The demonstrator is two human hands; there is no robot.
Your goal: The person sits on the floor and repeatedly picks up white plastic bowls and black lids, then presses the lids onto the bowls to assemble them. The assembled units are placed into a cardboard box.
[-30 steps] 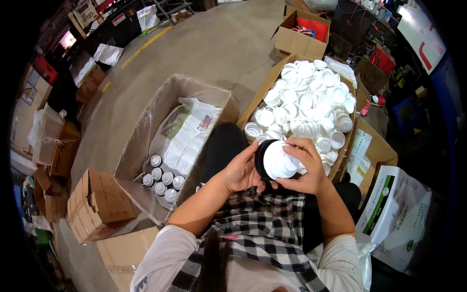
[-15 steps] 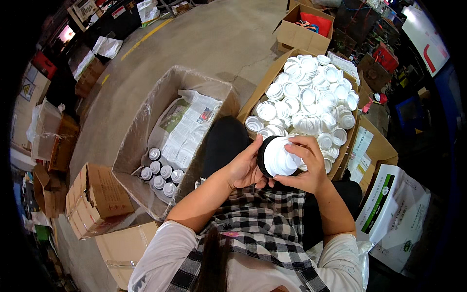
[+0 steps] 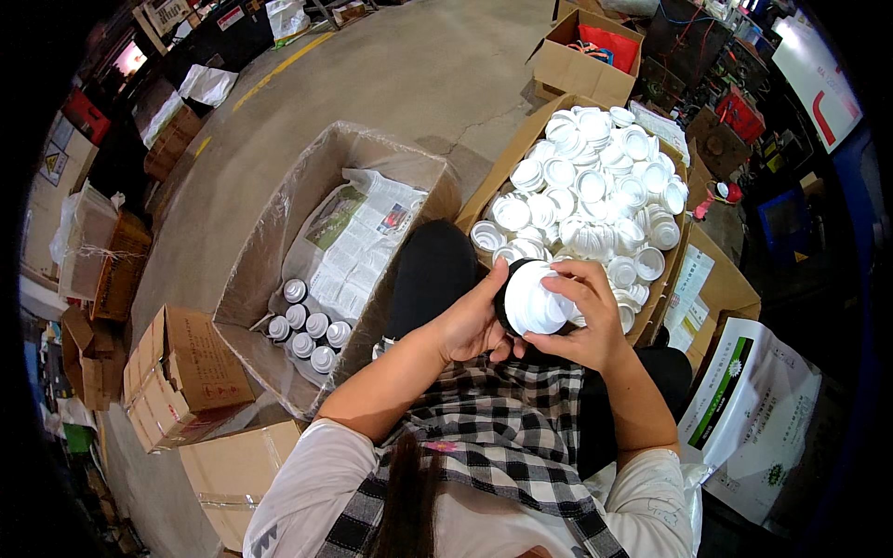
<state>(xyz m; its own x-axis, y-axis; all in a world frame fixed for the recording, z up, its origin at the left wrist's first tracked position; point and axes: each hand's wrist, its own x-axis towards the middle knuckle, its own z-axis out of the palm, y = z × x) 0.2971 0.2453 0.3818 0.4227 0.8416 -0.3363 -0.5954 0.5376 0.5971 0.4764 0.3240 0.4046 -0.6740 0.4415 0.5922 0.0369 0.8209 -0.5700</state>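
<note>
a round white plastic cap [image 3: 538,299] sits over the mouth of a dark cylindrical can [image 3: 503,299], held in front of the person's chest, above the lap and just short of the near edge of the cap box. the left hand [image 3: 473,324] wraps the dark body from its own side, fingers curled tight around it. the right hand [image 3: 584,316] covers the cap from the far side, fingertips [image 3: 556,272] bent over its rim and pressed against it; both hands are closed on the same piece. whether the cap is fully seated cannot be told from this view.

beyond the hands, an open brown cardboard box [image 3: 521,149] holds a heap of loose white plastic caps [image 3: 595,186], piled close to its rim, which suggests that most of the supply is unused. to the person's left, a larger cardboard box lined with clear plastic film [image 3: 279,251] contains printed paper sheets [image 3: 358,237] and, in its near corner, a small cluster of upright cans with white tops [image 3: 305,327]. these occupy only a small part of the box floor, so the work appears to be at an early stage: few finished pieces packed, one in hand, many caps remaining. smaller brown cartons [image 3: 177,372] stand on the grey concrete floor [image 3: 409,74].
</note>
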